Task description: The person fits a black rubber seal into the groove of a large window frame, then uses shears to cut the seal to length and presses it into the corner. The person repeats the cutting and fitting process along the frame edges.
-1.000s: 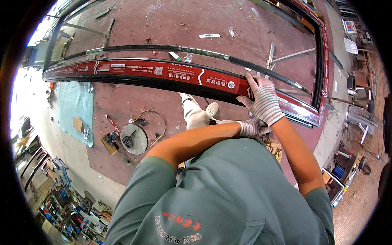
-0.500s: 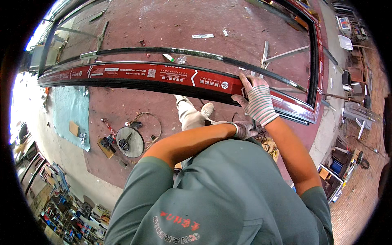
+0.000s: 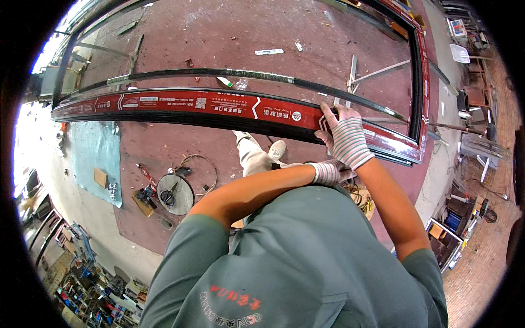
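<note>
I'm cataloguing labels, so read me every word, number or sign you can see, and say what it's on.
I won't copy wording, but here's where it stands.
Frame: white print, square code and round logo on red film.
Shirt: red lettering, pale lettering.
White strip: any print too small to read.

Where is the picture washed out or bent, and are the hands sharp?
Head view: the left edge is blown out white; head view: the frame's near bar bows; head view: glare whitens the strip near its right corner; head view: the right hand's glove stripes look crisp.
</note>
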`<control>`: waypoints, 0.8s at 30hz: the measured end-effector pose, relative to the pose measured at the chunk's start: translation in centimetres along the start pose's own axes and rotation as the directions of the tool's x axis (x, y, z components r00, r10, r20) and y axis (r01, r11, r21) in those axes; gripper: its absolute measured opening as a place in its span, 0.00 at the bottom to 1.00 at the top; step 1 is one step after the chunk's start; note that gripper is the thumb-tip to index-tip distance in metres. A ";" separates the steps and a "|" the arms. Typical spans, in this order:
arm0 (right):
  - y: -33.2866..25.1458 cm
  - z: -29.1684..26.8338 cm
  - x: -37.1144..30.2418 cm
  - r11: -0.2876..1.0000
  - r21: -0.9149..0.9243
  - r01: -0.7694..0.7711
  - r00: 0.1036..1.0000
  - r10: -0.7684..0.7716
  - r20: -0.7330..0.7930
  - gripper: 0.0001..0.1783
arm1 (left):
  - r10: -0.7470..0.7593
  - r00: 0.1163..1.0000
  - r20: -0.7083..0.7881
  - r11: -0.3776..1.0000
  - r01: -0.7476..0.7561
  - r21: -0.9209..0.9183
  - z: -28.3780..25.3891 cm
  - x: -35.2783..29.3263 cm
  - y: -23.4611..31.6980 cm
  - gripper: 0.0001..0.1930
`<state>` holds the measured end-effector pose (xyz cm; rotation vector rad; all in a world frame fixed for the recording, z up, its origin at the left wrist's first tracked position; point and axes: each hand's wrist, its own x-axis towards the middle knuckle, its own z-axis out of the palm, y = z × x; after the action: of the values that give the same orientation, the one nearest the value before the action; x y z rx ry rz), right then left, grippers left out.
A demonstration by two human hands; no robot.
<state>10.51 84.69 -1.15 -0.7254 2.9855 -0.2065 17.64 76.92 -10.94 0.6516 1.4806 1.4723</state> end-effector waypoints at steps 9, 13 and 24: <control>-0.3 -1.7 0.4 0.998 0.044 0.054 0.996 -0.051 -0.066 0.48 | 0.546 0.837 -0.031 0.822 -0.528 0.212 2.2 5.4 -16.4 0.21; 1.4 -1.2 -1.2 0.996 0.071 -0.058 0.997 0.054 0.062 0.47 | 0.377 0.923 0.072 0.892 -0.383 0.241 0.1 0.2 -4.7 0.19; 2.3 0.6 -3.1 0.994 0.089 -0.069 0.980 0.084 -0.182 0.44 | -0.110 0.986 -0.129 0.991 0.119 0.065 -4.4 -7.2 4.3 0.26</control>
<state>12.27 88.04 -1.94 -0.6129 3.1500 -0.4125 16.00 69.22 -5.67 0.5160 1.6474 1.3979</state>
